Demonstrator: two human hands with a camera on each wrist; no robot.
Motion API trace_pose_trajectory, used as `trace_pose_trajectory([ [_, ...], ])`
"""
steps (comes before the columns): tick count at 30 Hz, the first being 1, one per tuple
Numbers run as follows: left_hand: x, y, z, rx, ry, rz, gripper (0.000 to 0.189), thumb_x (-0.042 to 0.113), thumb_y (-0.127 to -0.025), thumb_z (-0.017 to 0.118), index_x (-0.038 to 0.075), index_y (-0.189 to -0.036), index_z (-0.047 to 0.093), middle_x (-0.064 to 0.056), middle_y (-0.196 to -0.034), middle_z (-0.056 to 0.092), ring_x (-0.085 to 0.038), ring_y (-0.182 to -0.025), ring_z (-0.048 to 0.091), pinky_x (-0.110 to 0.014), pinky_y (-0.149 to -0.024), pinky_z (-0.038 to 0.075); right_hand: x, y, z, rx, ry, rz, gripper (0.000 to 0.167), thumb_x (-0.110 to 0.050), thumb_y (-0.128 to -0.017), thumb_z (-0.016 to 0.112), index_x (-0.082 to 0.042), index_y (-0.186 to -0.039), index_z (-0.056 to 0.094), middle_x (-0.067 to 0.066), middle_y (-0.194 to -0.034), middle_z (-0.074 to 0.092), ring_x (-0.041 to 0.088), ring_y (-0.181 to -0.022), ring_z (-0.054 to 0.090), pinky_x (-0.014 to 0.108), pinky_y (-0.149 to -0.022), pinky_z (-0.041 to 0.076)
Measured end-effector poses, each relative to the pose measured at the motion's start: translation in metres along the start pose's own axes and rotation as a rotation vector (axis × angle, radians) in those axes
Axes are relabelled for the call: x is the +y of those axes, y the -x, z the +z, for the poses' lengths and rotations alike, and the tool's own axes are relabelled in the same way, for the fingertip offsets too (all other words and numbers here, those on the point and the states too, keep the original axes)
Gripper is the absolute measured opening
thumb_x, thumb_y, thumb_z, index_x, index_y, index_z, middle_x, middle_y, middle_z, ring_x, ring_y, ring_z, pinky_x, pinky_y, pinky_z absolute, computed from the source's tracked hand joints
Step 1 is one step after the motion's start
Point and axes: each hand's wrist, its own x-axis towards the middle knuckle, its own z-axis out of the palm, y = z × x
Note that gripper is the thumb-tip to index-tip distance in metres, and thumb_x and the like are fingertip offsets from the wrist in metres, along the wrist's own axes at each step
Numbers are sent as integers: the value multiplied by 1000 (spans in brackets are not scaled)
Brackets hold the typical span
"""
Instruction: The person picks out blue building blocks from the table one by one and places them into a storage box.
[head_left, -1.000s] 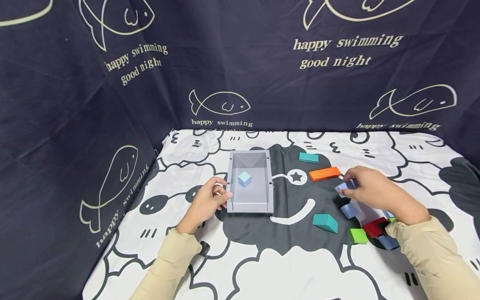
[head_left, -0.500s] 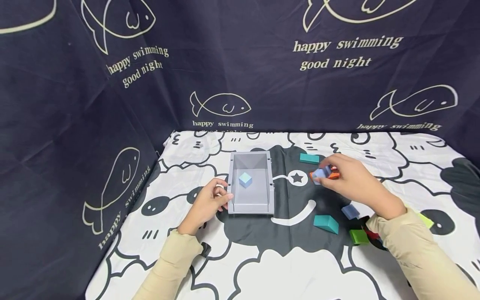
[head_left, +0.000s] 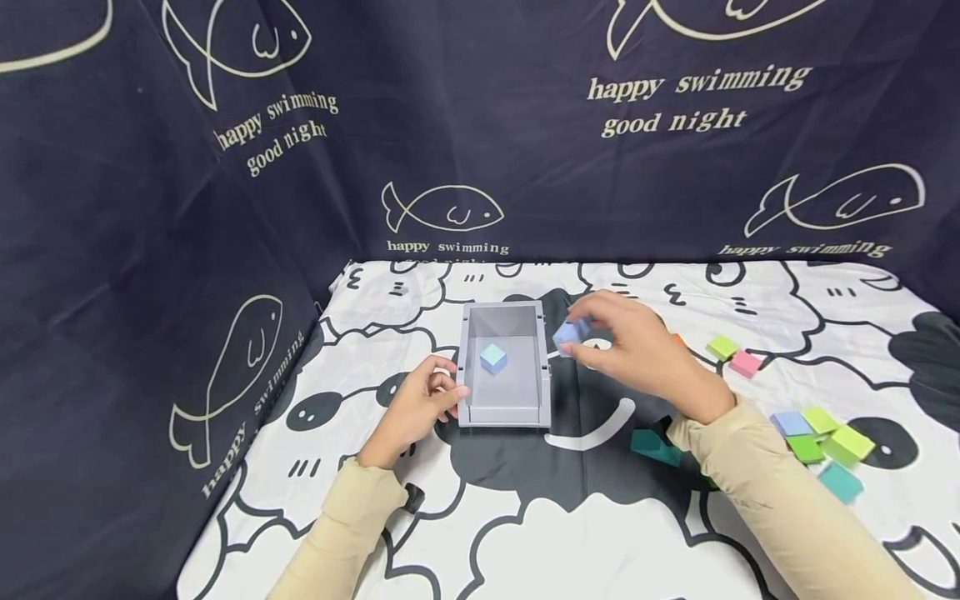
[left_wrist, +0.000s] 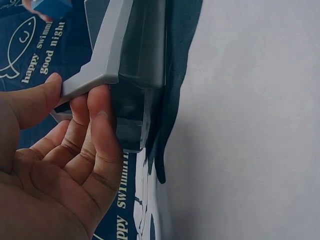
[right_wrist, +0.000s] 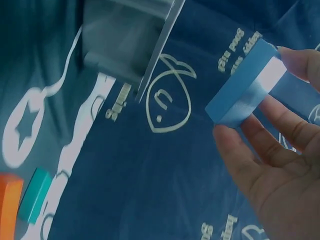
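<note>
A grey open-topped plastic box (head_left: 507, 415) stands on the patterned cloth, a light blue cube (head_left: 493, 358) lying on its floor. My left hand (head_left: 416, 404) grips the box's left rim, thumb over the edge (left_wrist: 107, 55) and fingers underneath in the left wrist view. Just right of the box, my right hand (head_left: 641, 346) pinches a blue block (head_left: 570, 335) between thumb and fingers, raised above the cloth. The right wrist view shows this block (right_wrist: 245, 85) as a rectangular bar, held near its ends.
Several blocks, including a yellow-green one (head_left: 847, 444), lie right of my right sleeve. A pink block (head_left: 746, 362) and a lime block (head_left: 722, 347) sit behind it. A teal block (head_left: 654, 447) is partly shaded near the sleeve. A dark fish-print curtain (head_left: 555, 167) hangs behind.
My right hand has carried the blue block leftward from the pile at the right, past the orange block, to beside the box. The left hand stays on the rim.
</note>
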Motion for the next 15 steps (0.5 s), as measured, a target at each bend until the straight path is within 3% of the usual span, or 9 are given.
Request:
trace_pose_trajectory([
  [7, 1, -2, 0, -6, -2, -3, 31, 8, -93, 70, 4, -118, 52, -6, -75, 63, -23, -64, 65, -31, -59, 52, -9, -13, 23, -99, -44, 0, 28, -28, -86, 79, -15, -107, 67, -5, -113, 63, 12, -94, 59, 35, -76, 53],
  [15, 0, -3, 1, -9, 5, 3, 30, 7, -93, 69, 3, -117, 52, -8, -75, 63, -21, -62, 64, -30, -57, 51, -13, -23, 54, -198, -34, -53, 28, -27, -85, 79, -12, -105, 66, -1, -110, 64, 14, -94, 60, 35, -80, 54],
])
